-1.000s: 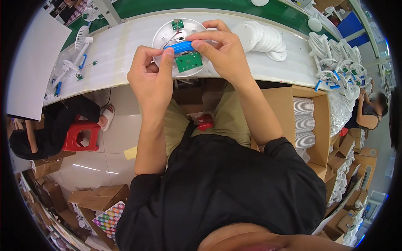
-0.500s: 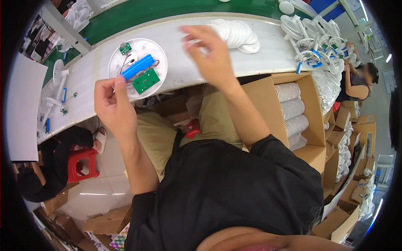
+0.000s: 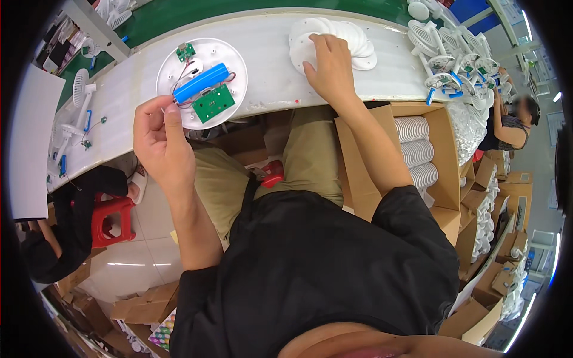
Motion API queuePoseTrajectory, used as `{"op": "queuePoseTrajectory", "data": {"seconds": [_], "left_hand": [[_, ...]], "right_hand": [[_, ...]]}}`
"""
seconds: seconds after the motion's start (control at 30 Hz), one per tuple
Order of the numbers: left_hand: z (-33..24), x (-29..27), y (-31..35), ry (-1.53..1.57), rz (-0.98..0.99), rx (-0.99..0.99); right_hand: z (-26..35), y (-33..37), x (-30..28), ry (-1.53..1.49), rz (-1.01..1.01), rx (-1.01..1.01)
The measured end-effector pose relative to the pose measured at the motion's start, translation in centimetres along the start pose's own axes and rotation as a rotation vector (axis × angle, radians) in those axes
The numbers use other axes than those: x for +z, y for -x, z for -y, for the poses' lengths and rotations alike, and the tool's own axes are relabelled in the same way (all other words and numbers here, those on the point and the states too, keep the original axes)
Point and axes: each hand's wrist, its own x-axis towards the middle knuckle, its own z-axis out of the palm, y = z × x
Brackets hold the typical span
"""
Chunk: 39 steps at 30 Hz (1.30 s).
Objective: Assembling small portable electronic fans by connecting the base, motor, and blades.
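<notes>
A round white plastic base (image 3: 237,59) lies on the bench in front of me. It carries a blue cylindrical battery (image 3: 202,83), a green circuit board (image 3: 213,104) and a smaller green board (image 3: 185,52), joined by thin wires. My left hand (image 3: 162,134) is at the base's near left side, thumb and forefinger pinched by the battery's end; what they grip is too small to make out. Farther right, my right hand (image 3: 331,68) rests its spread fingers on a pile of flat white discs (image 3: 352,39), thumb apart from the forefinger.
White fans (image 3: 425,37) with boards and blue batteries crowd the bench's right end; others (image 3: 80,89) lie at left. A cardboard box (image 3: 444,155) with stacked white rings (image 3: 416,152) stands by my right arm. One person sits at left, another works at far right.
My right hand has moved right and come down onto the white discs. My left hand stays pinched at the battery's end. The whole view has shifted slightly.
</notes>
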Motion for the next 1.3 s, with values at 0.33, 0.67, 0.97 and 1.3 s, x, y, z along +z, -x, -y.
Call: {"op": "queuePoseTrajectory", "data": {"seconds": [0.33, 0.67, 0.97, 1.3], "left_hand": [[-1.0, 0.9, 1.3, 0.067, -0.005, 0.021], [-1.2, 0.7, 3.5, 0.007, 0.031, 0.044], [-0.2, 0.2, 5.5, -0.035, 0.048, 0.084], [0.0, -1.3, 6.9, 0.219, 0.122, -0.025]], "right_hand": [[-0.1, 1.4, -0.7, 0.133, -0.118, 0.005], [7.6, 6.1, -7.5, -1.381, -0.002, 0.292], [15.6, 4.9, -2.3, -1.63, -0.019, 0.199], [17.0, 5.8, -2.6, -1.427, 0.028, 0.232]]}}
